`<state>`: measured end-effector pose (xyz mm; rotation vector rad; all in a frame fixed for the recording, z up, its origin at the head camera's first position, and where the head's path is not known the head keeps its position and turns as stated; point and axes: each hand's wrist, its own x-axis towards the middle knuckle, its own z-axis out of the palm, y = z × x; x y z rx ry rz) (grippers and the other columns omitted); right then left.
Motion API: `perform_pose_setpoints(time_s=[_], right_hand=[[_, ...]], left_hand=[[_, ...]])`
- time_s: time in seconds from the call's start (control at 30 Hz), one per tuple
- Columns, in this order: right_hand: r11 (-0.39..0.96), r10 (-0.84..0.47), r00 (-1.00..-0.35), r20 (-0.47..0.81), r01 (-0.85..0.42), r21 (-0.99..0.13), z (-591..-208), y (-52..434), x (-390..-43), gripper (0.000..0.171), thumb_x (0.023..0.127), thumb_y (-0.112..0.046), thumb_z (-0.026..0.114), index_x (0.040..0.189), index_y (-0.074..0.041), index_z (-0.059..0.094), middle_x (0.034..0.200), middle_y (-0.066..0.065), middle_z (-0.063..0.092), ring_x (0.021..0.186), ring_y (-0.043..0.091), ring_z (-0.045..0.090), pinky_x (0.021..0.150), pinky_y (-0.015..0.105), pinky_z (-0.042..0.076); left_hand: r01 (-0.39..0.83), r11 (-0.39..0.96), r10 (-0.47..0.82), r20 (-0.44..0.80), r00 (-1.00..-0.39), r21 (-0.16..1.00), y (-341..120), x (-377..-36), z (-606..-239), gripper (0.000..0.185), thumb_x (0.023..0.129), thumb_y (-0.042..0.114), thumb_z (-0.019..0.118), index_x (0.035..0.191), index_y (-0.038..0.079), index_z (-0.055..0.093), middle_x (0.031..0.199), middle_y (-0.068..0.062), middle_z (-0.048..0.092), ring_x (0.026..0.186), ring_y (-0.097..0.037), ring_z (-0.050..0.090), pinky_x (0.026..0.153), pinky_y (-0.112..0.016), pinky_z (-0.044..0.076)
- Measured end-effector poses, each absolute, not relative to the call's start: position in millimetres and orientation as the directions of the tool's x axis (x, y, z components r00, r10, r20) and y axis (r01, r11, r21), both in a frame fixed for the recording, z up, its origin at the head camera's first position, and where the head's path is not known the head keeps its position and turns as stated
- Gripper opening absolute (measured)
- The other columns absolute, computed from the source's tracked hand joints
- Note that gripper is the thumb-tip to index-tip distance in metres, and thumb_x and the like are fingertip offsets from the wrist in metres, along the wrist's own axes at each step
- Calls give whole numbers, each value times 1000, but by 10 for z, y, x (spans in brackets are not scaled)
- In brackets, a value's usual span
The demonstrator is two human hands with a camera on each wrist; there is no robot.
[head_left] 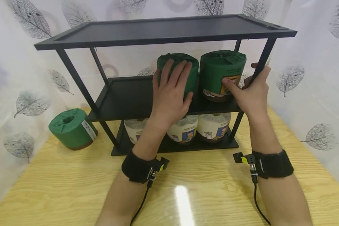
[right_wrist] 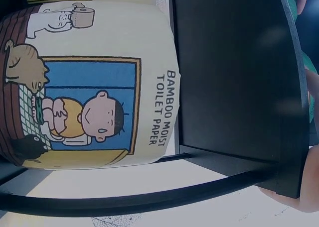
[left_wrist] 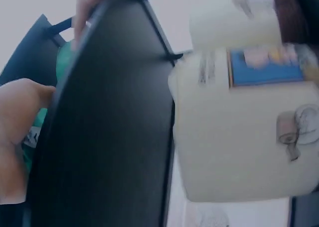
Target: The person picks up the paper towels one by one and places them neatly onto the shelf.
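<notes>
My left hand point(head_left: 170, 94) lies over the front and top of a green-wrapped toilet roll point(head_left: 192, 73) on the middle shelf, fingers extended upward and thumb at its right side. To the right stands a second green toilet roll point(head_left: 214, 70) with a cartoon label. My right hand point(head_left: 252, 91) reaches round the black rack's right front post point(head_left: 266, 53), fingers passing behind it. Its thumb rests against the second roll's front. In the left wrist view, part of the left hand point(left_wrist: 17, 122) shows beside the shelf board point(left_wrist: 109, 107); the fingers are partly hidden.
White toilet rolls point(head_left: 214, 125) stand on the bottom shelf, one partly behind my left forearm. Another green toilet roll point(head_left: 70, 128) sits on the wooden table point(head_left: 209, 194) left of the rack. The rack's top board point(head_left: 164, 29) overhangs both hands. A leaf-patterned curtain point(head_left: 316, 94) hangs behind.
</notes>
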<state>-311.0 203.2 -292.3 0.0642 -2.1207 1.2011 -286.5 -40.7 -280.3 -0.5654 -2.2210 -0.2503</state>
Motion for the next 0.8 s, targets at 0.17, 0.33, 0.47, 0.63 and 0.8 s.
perform_pose_setpoints(time_s=[0.17, 0.33, 0.47, 0.63, 0.8], right_hand=[[572, 289, -736, 612, -381, -727, -2867, 2024, -3110, 78, 77, -52, 78, 136, -22, 36, 72, -1, 36, 61, 12, 35, 57, 30, 29], [574, 295, -747, 596, -360, -735, -2858, 2028, -3106, 79, 77, -53, 77, 137, -22, 36, 75, -2, 36, 64, 12, 35, 59, 30, 29], [580, 301, -758, 579, -336, -742, -2885, 2030, -3100, 78, 77, -54, 76, 136, -22, 35, 75, -2, 36, 63, 13, 35, 59, 30, 29], [583, 301, -758, 579, -334, -740, -2905, 2032, -3101, 77, 78, -54, 76, 135, -23, 36, 74, -2, 35, 61, 13, 34, 58, 30, 29], [583, 294, -768, 568, -327, -744, -2919, 2006, -3105, 79, 77, -55, 76, 137, -22, 35, 75, -2, 36, 62, 12, 35, 58, 30, 30]], left_hand=[[474, 880, 333, 758, -562, -35, -452, -2853, -2769, 67, 98, 39, 59, 157, 21, 33, 159, 0, 36, 152, -27, 19, 122, -56, 14], [485, 874, 341, 743, -576, -25, -476, -2842, -2759, 68, 97, 38, 61, 157, 21, 33, 160, 0, 35, 152, -27, 18, 122, -56, 14], [501, 865, 350, 735, -581, -16, -481, -2848, -2783, 68, 96, 38, 62, 156, 19, 34, 159, -1, 35, 152, -28, 18, 122, -56, 15], [541, 841, 370, 732, -572, -2, -521, -2881, -2803, 67, 96, 36, 62, 154, 17, 36, 159, -4, 35, 153, -28, 17, 124, -53, 12], [597, 803, 394, 748, -533, 3, -602, -2913, -2822, 65, 95, 34, 64, 152, 13, 40, 157, -8, 38, 152, -31, 20, 126, -46, 10]])
